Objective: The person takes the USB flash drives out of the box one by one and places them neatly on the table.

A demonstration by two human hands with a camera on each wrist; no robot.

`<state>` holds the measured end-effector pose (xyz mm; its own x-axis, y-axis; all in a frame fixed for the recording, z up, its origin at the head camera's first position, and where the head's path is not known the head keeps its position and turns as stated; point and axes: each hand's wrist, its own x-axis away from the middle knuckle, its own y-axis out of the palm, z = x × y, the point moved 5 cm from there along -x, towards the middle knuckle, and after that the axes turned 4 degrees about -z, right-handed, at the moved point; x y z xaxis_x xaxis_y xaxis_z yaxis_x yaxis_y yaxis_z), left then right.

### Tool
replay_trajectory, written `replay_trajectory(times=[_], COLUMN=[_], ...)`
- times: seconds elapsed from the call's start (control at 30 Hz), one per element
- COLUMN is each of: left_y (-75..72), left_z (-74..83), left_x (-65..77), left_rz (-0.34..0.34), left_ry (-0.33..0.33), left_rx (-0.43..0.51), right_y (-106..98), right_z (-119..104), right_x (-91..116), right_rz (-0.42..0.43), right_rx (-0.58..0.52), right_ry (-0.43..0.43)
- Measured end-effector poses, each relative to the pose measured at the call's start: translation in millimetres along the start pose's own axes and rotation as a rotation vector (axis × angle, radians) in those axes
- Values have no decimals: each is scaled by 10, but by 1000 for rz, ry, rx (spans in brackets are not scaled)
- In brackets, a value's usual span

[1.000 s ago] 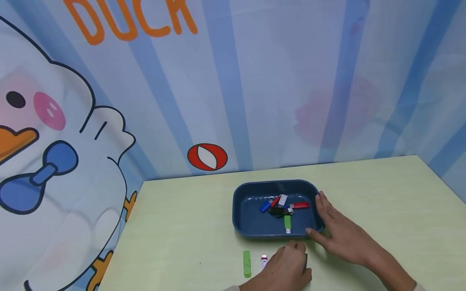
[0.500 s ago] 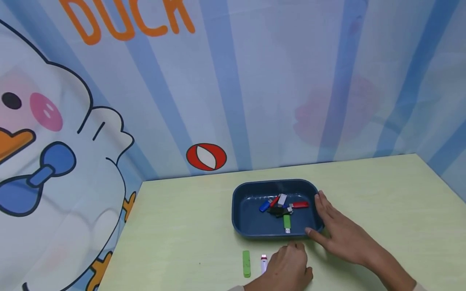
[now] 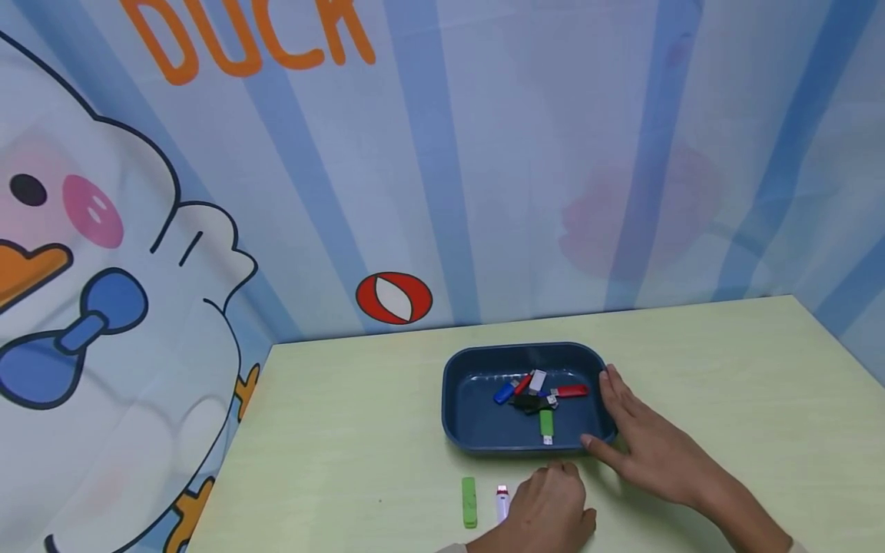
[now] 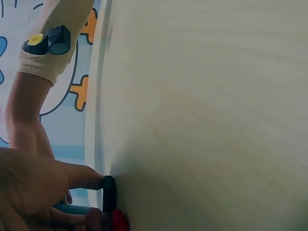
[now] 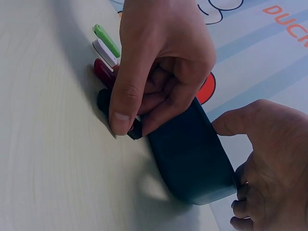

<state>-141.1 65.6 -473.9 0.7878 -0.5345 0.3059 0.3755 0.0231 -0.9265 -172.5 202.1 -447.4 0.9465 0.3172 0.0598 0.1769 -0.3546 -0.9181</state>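
Note:
In the head view my left hand [image 3: 542,511] is low over the table in front of a dark blue tray [image 3: 470,434]. The right wrist view shows its thumb and fingers pinching a black USB stick [image 5: 103,99] near the tabletop. Beside it lie a red stick [image 5: 103,71], a white USB stick [image 3: 502,501] and a green USB stick [image 3: 469,503]. My right hand [image 3: 653,449] holds the tray's near right corner, thumb at the front rim and fingers along the right side. Several USB sticks lie inside, among them a green one [image 3: 547,424] and a red one [image 3: 571,391].
The pale table [image 3: 346,422] reaches back to a hanging cloth [image 3: 525,169] printed with a cartoon duck and blue stripes. In the left wrist view, a camera [image 4: 58,40] is strapped over the right sleeve [image 4: 72,14].
The dark piece visible beside the left thumb one second ago is now hidden behind that hand in the head view. Otherwise the left hand has barely shifted, and the right hand and tray stay put.

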Motion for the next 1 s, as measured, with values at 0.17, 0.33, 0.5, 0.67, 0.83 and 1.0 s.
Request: replay_trajectory(times=[0.17,0.33,0.5,0.67,0.83,1.0], left_y=[2,-18,-79,-147,-152,-117], left_z=[-5,-25,-85,-137,-164,-151], left_x=[3,24,57,95,136,140], left_rz=[7,2,-14,9,3,-5], left_ry=[-8,-11,-12,10,73,159], left_rx=[-18,6,52,26,-16,-56], right_y=[-6,-17,-24,-22,-6,-2], right_z=[-7,-16,-9,16,24,11], right_x=[-3,-9,-13,-27,-28,-16], right_rz=[-2,-5,-2,8,2,-13], right_rx=[7,11,13,18,15,5], right_ry=[4,7,-3,-3,7,16])
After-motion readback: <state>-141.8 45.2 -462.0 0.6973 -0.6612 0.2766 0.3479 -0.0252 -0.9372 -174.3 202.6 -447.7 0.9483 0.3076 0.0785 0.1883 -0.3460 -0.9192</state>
